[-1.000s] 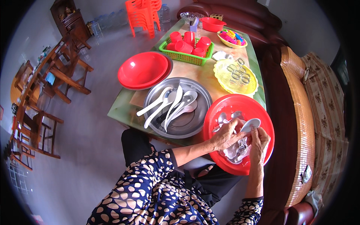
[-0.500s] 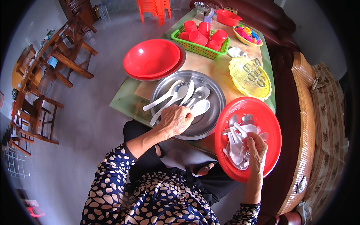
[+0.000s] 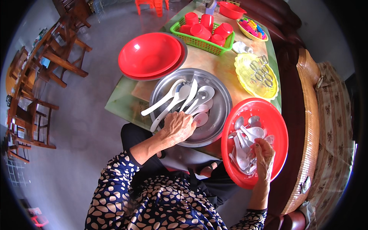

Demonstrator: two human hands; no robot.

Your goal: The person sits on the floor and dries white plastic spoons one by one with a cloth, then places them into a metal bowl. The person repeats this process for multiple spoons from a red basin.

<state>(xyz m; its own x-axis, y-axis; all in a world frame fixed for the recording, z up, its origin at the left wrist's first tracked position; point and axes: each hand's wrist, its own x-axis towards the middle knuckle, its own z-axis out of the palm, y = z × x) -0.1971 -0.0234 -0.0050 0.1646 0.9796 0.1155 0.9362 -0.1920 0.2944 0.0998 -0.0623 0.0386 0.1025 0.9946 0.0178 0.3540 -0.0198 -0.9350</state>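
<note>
My left hand is closed at the near side of a steel basin, its fingers on a white soup spoon whose bowl has a pinkish mark. Beyond my fingers, several white spoons and ladles lie fanned out, some handles resting over the basin's left rim. On the right, my right hand dips into a red basin, thumb and fingers pinched together. Around it lie white spoons and metal spoons. What the pinch holds is hard to make out.
Red bowls sit stacked at the table's left edge. Behind are a green basket of red cups, a yellow tray with glasses, and a bowl of colourful toys. A wicker-edged sofa borders the right, wooden chairs the left.
The view has shifted slightly. Beside my left hand, the pink-marked spoon now shows below other spoon bowls. My right hand stays over the red basin, its fingers still pinched.
</note>
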